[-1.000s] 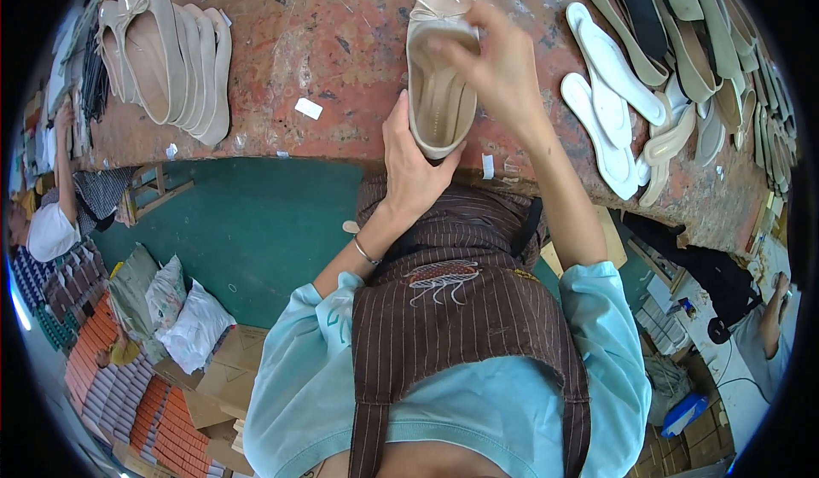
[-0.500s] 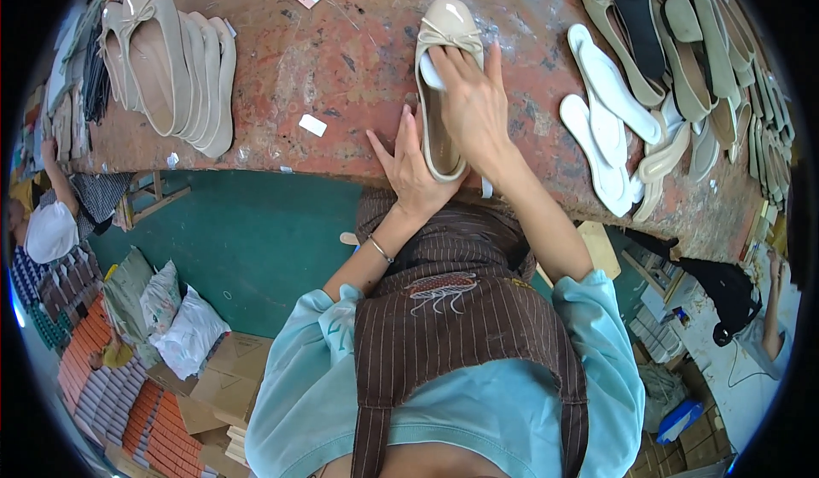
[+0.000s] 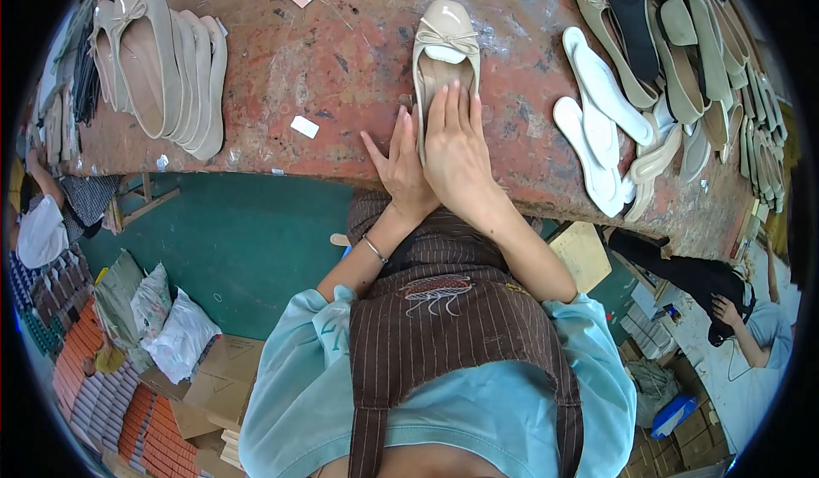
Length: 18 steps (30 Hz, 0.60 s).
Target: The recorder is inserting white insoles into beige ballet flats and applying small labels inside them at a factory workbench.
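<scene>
A beige ballet flat (image 3: 448,24) with a glossy toe cap and small bow stands on the worn red tabletop, toe pointing away from me. My right hand (image 3: 457,149) lies inside it, fingers stretched together and flat on the insole, covering the heel end. Just under the bow, the rounded tip of a white insert (image 3: 445,54) shows in the shoe's front. Beside the shoe's left rear side is my left hand (image 3: 409,171), fingers straight and thumb spread away. Where its palm meets the heel is hidden by my right hand.
Nested beige flats (image 3: 162,68) stand at the left. White insoles (image 3: 597,115) lie at the right, with more flats (image 3: 682,68) piled beyond. A white label (image 3: 304,127) lies left of the shoe. Other people work at both sides; bags (image 3: 179,337) and cartons (image 3: 223,384) sit below left.
My right hand has drawn back from under the bow toward the heel and now lies flatter, uncovering the white insert's tip. My left hand stays beside the heel.
</scene>
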### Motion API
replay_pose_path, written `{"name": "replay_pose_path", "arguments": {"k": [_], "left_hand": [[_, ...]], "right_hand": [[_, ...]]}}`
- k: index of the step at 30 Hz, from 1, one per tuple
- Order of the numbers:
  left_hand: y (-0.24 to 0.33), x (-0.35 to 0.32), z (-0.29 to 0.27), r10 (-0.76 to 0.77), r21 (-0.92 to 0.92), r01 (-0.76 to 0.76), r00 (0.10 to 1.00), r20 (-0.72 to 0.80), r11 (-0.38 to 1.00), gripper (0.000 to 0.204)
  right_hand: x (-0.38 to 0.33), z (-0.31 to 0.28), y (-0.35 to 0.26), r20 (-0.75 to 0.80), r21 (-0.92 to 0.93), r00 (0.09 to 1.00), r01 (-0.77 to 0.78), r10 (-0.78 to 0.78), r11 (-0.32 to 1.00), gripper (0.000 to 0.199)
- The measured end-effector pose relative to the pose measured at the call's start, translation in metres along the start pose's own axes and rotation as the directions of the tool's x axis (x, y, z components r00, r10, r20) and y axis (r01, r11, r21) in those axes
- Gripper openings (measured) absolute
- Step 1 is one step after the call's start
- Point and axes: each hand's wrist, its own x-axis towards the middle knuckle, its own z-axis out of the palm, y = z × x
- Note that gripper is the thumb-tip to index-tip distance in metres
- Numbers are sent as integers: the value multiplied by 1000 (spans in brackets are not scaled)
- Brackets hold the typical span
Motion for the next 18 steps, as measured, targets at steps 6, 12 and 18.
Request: {"name": "replay_pose_path", "arguments": {"k": [6, 12, 18], "left_hand": [[8, 6, -8, -29, -94, 32, 999, 33, 995, 116], [9, 8, -6, -45, -100, 49, 998, 40, 994, 118], [13, 9, -7, -6, -141, 10, 999, 32, 990, 110]], "right_hand": [[34, 0, 6, -60, -8, 998, -38, 37, 999, 67], [55, -1, 16, 259, 73, 956, -161, 137, 984, 73], [73, 3, 27, 309, 8, 944, -122, 114, 992, 55]]}}
